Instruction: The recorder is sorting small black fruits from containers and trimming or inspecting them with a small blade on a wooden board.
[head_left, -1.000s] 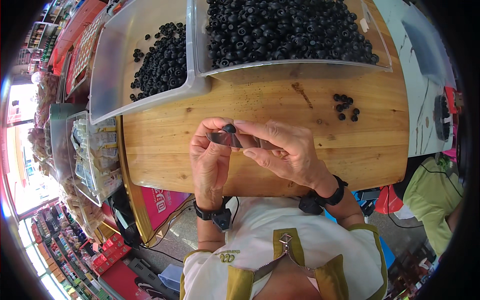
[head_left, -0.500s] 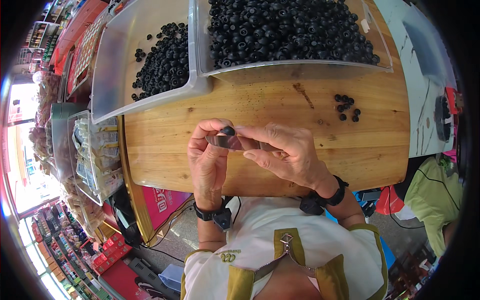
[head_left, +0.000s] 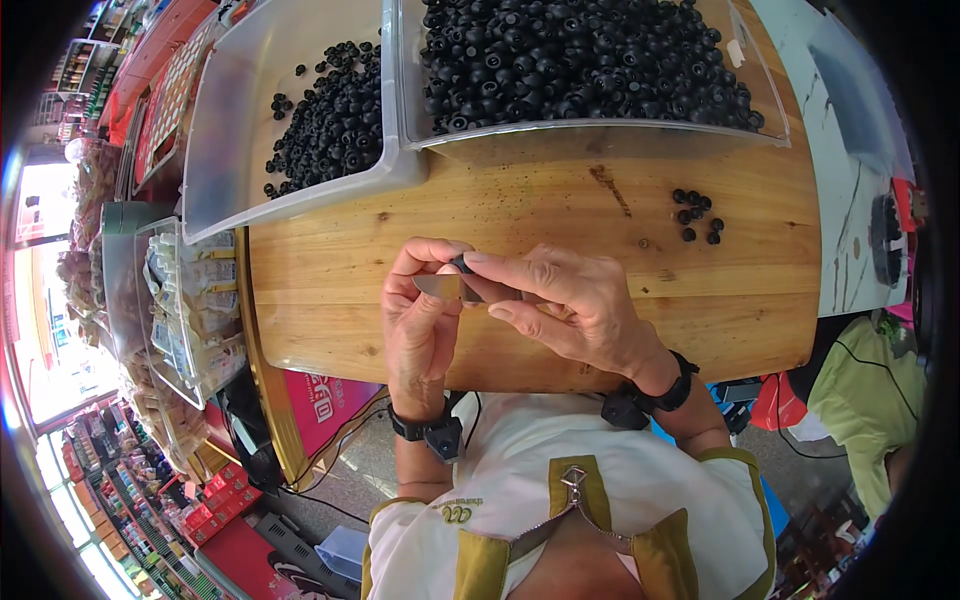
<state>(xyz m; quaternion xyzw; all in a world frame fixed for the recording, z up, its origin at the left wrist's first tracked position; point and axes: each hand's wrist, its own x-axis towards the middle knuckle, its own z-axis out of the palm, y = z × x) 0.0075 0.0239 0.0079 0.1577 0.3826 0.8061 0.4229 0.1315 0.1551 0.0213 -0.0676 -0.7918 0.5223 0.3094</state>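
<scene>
Close above the near half of the wooden table, my two hands meet. My left hand (head_left: 415, 330) pinches a small round black cap-like piece (head_left: 460, 263) between thumb and fingers. In my right hand (head_left: 585, 305) is a short knife, its shiny blade (head_left: 438, 287) pointing left, just below the black piece and beside my left thumb. My right fingertips touch or nearly touch the piece and partly cover it. The knife's handle is hidden inside my right hand. Whether the edge is cutting into the piece, I cannot tell.
A clear bin (head_left: 610, 124) heaped with black pieces stands at the far side. Left of it, a whitish bin (head_left: 300, 218) holds a smaller pile. Several loose black pieces (head_left: 696, 199) lie on the table (head_left: 540, 210) at right. A clear box of packets (head_left: 200, 300) stands beyond the left edge.
The black piece has turned in my fingers, and my right fingertips now cover more of it. The knife blade has tilted slightly. Both hands stay in nearly the same place.
</scene>
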